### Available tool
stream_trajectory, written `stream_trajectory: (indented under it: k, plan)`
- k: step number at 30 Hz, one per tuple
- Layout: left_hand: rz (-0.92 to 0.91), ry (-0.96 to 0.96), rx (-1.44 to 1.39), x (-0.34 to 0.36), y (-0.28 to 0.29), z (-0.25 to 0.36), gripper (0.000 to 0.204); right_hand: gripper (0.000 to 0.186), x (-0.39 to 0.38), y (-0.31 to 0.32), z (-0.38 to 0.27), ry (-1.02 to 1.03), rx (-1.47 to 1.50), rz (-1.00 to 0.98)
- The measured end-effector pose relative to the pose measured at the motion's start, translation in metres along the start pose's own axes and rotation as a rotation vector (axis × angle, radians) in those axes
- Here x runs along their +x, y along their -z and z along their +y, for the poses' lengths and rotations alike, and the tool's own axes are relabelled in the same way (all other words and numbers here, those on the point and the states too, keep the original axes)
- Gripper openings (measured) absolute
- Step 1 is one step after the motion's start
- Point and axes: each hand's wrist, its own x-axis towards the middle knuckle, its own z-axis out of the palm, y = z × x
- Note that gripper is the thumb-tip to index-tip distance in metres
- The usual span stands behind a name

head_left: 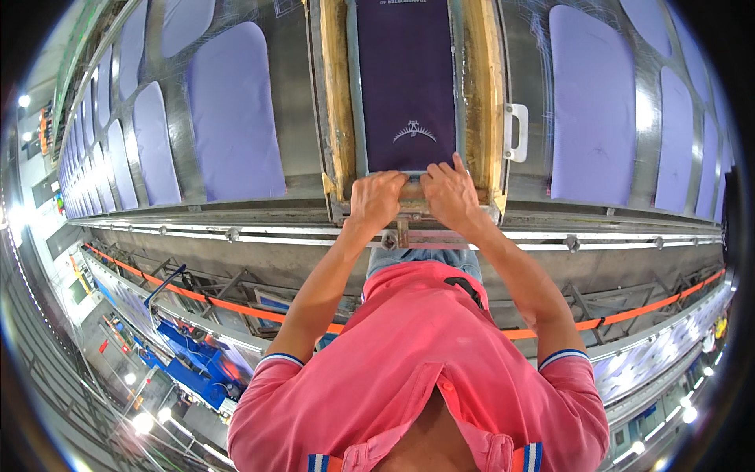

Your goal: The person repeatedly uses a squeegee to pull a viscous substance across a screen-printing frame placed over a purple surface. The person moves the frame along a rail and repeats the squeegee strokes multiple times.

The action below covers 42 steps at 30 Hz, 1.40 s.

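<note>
A screen-printing frame (340, 102) with worn wooden sides lies on the long table in front of me. Inside it is a dark purple panel (405, 71), with a pale curved emblem near its close end. My left hand (378, 198) is closed at the near end of the panel, on the left. Beside it my right hand (450, 193) is closed too, its thumb side toward the left hand and one finger pointing up along the panel's right side. Both sets of fingers curl over a narrow edge there; what they grip is hidden under them.
Rows of lavender rounded fabric pieces (236, 110) lie on the table on both sides. A white handle (516, 133) sticks out from the frame's right side. A metal rail (275, 238) runs along the near table edge. Behind me stretches an orange strip (236, 307).
</note>
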Motion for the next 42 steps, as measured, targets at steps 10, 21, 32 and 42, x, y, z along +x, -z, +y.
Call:
stream_trajectory:
  k: [10, 21, 32, 42]
  plan:
    - [-0.038, -0.017, 0.012, -0.002, -0.004, 0.005, 0.039, 0.046, 0.026, 0.025, 0.155, -1.008, 0.319, 0.569]
    - [0.132, -0.018, -0.131, -0.064, 0.051, -0.056, 0.039, 0.033, 0.057, 0.087, 0.054, -0.802, 0.441, 0.827]
    - [0.127, 0.083, -0.027, -0.167, 0.152, -0.29, 0.043, 0.037, 0.233, -0.043, -0.13, -0.821, 0.618, 0.766]
    - [0.098, -0.017, -0.035, -0.178, 0.167, -0.314, 0.042, 0.035, 0.244, -0.05, -0.153, -0.882, 0.612, 0.756]
